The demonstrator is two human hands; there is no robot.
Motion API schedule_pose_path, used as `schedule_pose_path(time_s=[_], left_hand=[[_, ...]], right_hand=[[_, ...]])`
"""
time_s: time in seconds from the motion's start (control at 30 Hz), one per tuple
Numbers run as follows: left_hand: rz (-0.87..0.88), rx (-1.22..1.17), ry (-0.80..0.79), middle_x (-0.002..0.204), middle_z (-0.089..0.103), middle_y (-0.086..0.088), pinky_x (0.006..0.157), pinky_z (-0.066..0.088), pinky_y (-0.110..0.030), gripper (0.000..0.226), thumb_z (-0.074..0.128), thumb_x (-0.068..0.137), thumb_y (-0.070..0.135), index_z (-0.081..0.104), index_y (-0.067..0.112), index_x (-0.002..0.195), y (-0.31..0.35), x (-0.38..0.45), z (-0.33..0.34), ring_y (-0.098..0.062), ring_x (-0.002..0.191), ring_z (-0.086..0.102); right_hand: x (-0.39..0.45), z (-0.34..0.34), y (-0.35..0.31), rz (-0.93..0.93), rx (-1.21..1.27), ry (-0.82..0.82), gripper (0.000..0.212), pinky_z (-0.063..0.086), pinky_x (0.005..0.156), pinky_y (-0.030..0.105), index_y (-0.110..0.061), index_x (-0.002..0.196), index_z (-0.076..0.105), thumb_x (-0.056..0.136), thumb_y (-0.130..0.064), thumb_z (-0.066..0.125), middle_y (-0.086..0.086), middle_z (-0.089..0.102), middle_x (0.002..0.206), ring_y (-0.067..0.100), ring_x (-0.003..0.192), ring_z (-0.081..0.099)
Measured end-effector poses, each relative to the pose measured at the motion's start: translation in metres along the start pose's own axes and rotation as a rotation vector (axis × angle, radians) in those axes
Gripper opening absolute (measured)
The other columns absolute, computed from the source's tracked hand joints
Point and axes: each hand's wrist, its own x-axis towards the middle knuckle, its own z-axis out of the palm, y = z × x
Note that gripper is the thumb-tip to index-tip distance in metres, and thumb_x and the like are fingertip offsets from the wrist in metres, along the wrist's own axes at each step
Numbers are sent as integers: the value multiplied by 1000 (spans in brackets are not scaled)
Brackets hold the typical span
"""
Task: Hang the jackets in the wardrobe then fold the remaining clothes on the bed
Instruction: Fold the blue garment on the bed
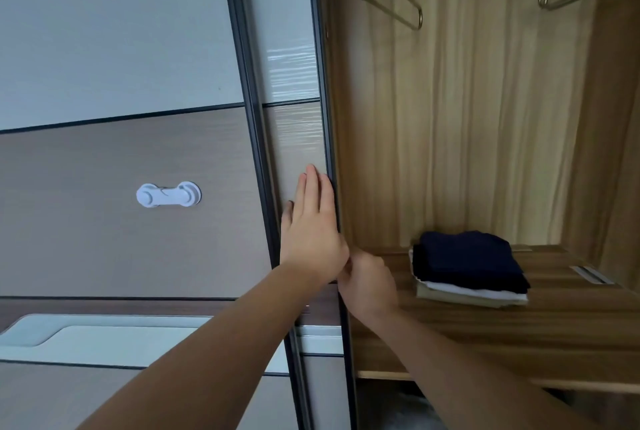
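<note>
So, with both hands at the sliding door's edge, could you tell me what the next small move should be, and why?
Probably slide the sliding door further left. The left hand lies flat on its panel and the right hand curls at its dark edge, while the hangers inside hang empty, so a wider opening would help with hanging jackets.

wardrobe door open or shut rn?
Open. The sliding door is pushed left, exposing the wooden interior, empty hangers and a folded clothes stack. The left hand rests flat on its edge.
</note>
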Motion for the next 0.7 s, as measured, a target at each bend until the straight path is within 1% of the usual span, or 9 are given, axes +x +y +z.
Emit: schedule_pose_path(time_s=[0.03,0.1,0.17,0.3,0.37,0.47,0.57,0.63,0.7], left_hand=[[11,10,-3,163,-16,-4,120,14,-48,88,49,86,16,-5,14,155,0,0,0,-18,150,-15],[37,36,-9,163,-15,-2,121,10,-47,88,51,87,20,-4,16,155,0,0,0,-16,150,-14],[77,78,-8,163,-14,-1,120,8,-47,89,54,87,23,-3,17,155,0,1,0,-17,150,-12],[170,184,-6,163,-11,1,118,3,-50,90,57,88,32,-1,22,155,4,6,-3,-22,149,-12],[217,226,-20,163,-13,2,118,0,-51,90,56,88,33,-3,24,155,8,10,-3,-24,148,-15],[293,261,-18,163,-13,2,118,-3,-52,89,56,89,30,-4,26,155,18,14,2,-25,148,-17],[373,274,-11,163,-14,2,117,-6,-53,89,57,89,27,-3,29,155,31,19,8,-25,148,-18],[435,302,-12,163,-16,2,117,-5,-53,87,56,91,23,-2,31,155,42,25,12,-24,147,-19],[502,335,6,163,-16,1,117,1,-52,84,55,92,20,0,32,155,53,31,16,-23,148,-17]], right_hand=[[-1,-2,0,-4,-11,-3,21,49,61,34,-12,83,56,94,-28,49,9,70,89,32,83,65],[-2,-6,1,-8,-28,-5,26,53,68,42,-10,93,62,96,-32,48,10,69,91,33,84,65],[-4,-12,4,-15,-25,10,27,54,68,43,-10,92,61,97,-33,47,10,68,89,31,82,65],[-5,-24,18,-31,-38,47,26,54,65,41,-12,87,58,99,-33,48,7,66,82,25,74,64],[-7,-33,26,-37,-54,60,25,53,59,37,-16,80,54,99,-32,50,2,61,74,21,67,62],[-9,-46,40,-24,-77,85,27,45,52,32,-18,75,48,99,-30,50,-2,54,67,17,60,56],[-11,-62,57,-12,-96,112,30,38,50,29,-17,72,47,99,-29,49,-3,50,63,16,56,52],[-12,-74,69,-3,-107,132,29,39,49,30,-14,74,51,99,-28,49,-2,52,62,17,55,53],[-14,-89,82,6,-125,150,28,41,50,31,-12,77,53,99,-27,49,-1,53,64,17,57,54]])
